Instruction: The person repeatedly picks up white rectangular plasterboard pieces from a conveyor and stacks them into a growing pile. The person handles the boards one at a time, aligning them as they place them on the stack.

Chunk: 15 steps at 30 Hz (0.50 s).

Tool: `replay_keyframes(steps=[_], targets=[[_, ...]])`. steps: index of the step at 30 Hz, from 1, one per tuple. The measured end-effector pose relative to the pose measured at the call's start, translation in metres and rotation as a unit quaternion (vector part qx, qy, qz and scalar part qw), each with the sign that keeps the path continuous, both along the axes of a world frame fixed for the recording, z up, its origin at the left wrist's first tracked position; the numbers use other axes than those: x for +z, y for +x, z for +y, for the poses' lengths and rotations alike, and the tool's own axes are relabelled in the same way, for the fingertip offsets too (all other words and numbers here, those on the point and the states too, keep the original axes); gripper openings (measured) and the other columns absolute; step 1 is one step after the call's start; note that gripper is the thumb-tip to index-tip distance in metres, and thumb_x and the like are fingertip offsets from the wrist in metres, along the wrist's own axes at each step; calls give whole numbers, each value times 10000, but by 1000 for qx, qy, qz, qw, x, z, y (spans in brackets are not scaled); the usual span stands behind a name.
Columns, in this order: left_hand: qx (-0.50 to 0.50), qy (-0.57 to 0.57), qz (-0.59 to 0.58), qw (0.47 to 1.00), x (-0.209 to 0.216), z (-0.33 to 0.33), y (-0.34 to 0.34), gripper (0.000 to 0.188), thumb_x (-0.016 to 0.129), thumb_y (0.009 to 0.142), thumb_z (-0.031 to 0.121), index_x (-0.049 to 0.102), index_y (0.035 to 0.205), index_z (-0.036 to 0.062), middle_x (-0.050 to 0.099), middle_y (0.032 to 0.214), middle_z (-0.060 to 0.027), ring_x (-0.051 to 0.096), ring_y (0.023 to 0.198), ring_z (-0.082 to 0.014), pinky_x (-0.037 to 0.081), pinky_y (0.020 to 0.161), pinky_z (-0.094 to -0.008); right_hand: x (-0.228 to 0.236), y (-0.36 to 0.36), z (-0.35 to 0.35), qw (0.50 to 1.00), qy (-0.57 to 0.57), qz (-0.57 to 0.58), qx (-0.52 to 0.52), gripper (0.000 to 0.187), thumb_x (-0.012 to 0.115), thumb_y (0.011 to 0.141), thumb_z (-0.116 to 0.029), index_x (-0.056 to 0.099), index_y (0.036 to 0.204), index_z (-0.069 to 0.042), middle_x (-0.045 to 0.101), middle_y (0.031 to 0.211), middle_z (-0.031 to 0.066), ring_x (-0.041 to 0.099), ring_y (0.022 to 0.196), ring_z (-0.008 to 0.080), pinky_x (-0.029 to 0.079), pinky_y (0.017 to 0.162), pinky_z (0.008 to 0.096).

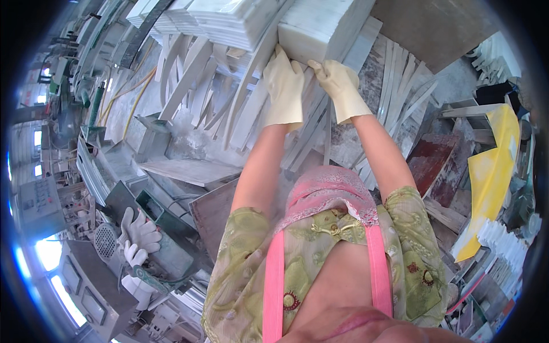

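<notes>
Both my arms stretch forward to a white marble block with faint grey veins. My left hand, in a cream rubber glove, grips its near left corner, a finger pointing up along the side. My right hand, gloved the same way, is closed at the lower near edge; some of its fingertips are hidden behind the block. Left of the block stands a stack of white marble slabs. Long narrow stone offcuts lean and lie below and beside my hands.
More thin strips lie to the right, near a large brown-grey sheet. A yellow sheet hangs at the right. At the left are a green metal box, white work gloves, a yellow hose and a control panel.
</notes>
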<state>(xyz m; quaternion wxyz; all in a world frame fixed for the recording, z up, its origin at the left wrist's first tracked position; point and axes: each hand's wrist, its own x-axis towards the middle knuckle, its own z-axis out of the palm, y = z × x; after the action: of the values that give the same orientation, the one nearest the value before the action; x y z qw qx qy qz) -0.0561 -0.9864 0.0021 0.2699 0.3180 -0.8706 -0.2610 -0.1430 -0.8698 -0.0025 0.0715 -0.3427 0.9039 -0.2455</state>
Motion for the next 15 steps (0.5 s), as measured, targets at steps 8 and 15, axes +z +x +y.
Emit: replay_keyframes(steps=[8, 15], targets=[[-55, -52, 90, 993, -4, 12, 38, 452, 510, 898, 56, 558, 1320, -98, 597, 1326, -304, 600, 1182, -451, 472, 1024, -490, 54, -2, 21, 998, 57, -32, 13, 627, 503, 955, -647, 768, 1014, -82, 745, 897, 167, 718, 918, 361, 544, 765, 470], [-89, -108, 139, 980, -20, 4, 44, 377, 559, 845, -6, 631, 1207, -81, 632, 1265, -290, 598, 1162, -455, 475, 1017, -496, 94, -20, -23, 879, -124, 429, 168, 432, 671, 914, -289, 668, 1262, -33, 676, 1290, 165, 631, 1206, 316, 470, 1068, 412]])
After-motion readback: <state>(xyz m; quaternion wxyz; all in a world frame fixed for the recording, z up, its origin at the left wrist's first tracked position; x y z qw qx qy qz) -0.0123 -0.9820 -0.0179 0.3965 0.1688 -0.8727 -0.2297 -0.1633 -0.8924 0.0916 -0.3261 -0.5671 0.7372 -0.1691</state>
